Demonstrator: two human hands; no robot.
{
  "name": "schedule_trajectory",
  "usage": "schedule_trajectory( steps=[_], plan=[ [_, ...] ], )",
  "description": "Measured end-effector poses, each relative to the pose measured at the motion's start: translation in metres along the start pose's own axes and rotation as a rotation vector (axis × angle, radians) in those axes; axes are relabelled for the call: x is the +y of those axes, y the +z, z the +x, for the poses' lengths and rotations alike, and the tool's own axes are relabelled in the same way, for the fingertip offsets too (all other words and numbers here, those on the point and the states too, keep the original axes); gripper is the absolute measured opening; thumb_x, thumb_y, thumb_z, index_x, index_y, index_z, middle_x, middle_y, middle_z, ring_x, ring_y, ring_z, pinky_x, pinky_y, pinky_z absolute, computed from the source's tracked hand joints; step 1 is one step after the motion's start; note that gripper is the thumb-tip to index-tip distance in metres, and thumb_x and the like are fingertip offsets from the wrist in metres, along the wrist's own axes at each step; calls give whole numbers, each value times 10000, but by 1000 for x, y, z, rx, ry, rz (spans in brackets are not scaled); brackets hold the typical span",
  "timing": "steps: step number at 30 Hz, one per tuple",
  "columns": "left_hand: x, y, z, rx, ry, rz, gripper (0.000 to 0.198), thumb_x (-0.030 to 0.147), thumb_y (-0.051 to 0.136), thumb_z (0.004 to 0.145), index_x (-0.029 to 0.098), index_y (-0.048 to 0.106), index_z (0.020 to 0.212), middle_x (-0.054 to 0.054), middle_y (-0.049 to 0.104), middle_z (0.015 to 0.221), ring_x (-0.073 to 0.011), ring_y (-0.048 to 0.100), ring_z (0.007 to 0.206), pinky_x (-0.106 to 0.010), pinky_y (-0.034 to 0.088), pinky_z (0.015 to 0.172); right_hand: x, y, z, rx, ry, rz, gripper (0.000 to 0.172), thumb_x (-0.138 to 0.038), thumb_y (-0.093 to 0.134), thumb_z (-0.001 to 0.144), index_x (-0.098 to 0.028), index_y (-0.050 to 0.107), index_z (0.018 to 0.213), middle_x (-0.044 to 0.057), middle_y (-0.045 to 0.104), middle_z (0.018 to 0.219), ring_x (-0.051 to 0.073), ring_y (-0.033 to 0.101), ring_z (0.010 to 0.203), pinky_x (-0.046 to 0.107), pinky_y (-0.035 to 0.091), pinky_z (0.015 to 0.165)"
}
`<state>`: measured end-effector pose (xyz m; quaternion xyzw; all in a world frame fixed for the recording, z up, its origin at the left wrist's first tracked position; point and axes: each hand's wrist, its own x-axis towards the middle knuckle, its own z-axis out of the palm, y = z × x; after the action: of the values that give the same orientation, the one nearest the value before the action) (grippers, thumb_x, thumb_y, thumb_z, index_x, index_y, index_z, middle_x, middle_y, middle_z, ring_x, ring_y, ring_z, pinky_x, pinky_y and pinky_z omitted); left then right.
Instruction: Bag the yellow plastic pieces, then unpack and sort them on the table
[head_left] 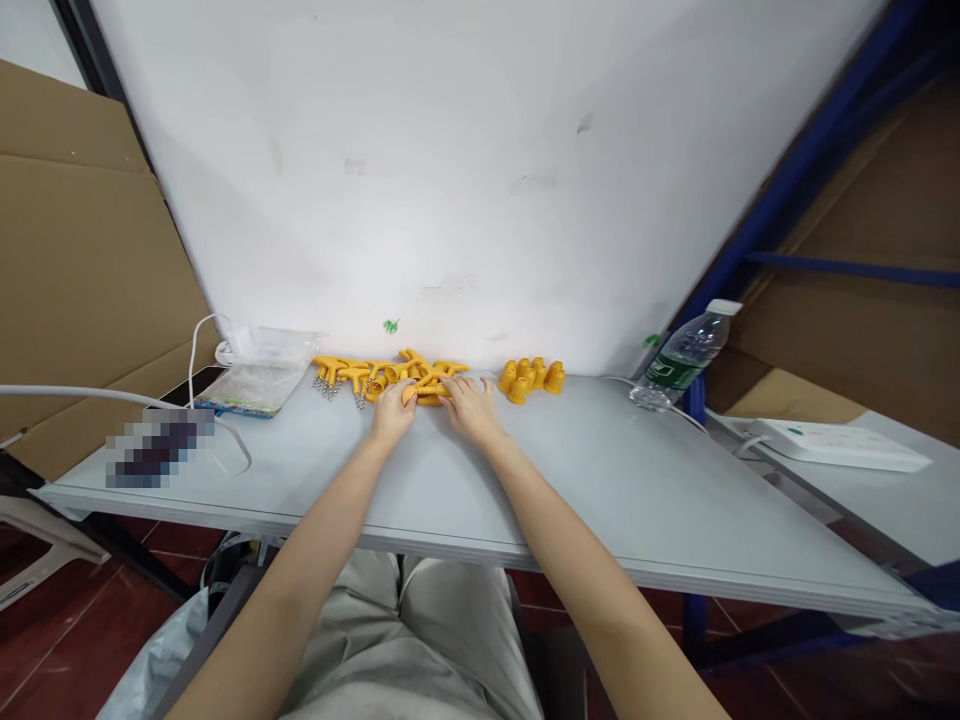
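Both of my hands meet over the grey table at a yellow plastic piece [426,391], which looks like a T-shaped handle. The fingers of my left hand [394,412] are closed on its left end. My right hand [471,408] has its fingers bent over the right end, with the thumb side hidden. Just behind lies a pile of similar yellow T-shaped handles [352,370], several with coiled metal tips [328,388] pointing towards me. Right of my right hand, several yellow ribbed cups [531,377] stand in a cluster.
Clear plastic bags [262,370] and a white cable [90,393] lie on the left of the table [600,500]. A water bottle [682,358] leans at the right. Beyond it sits a white power strip [840,445]. A white panel [480,180] rises behind; cardboard [90,260] stands left.
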<state>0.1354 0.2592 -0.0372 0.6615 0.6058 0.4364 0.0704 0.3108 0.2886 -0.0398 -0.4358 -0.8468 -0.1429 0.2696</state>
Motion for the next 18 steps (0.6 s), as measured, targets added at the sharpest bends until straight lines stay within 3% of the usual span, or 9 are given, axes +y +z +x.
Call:
schedule_trajectory(
  steps=[5,10,13,18],
  plan=[
    [-1,4,0,40,18,-6,309,142,586,819,207,681,1106,-52,719,1110,-206,661,1019,-321,499,941,-1,1,1,-33,25,-27,273,-204,393,952,-180,584,1146,149,657,1171,286,518,1134,540,209,1039],
    [0,3,0,-28,-60,42,334,197,635,782,208,691,1111,-38,741,951,-192,679,863,-294,512,838,5,-1,1,13,102,-59,255,-151,414,919,-187,591,1099,140,662,1151,275,536,1101,539,192,1059],
    [3,0,-1,-72,-144,118,321,254,644,782,223,691,1097,-28,729,835,-207,677,833,-295,501,772,16,1,0,91,201,-37,229,-170,442,902,-181,593,1073,134,674,1096,273,550,1062,528,204,1062],
    [5,-3,-1,-89,-208,189,253,260,638,788,208,675,1033,-53,716,843,-234,672,861,-299,473,738,49,3,-6,326,483,101,242,-301,493,878,-167,596,1051,144,654,1090,284,543,1056,516,295,999]
  ],
)
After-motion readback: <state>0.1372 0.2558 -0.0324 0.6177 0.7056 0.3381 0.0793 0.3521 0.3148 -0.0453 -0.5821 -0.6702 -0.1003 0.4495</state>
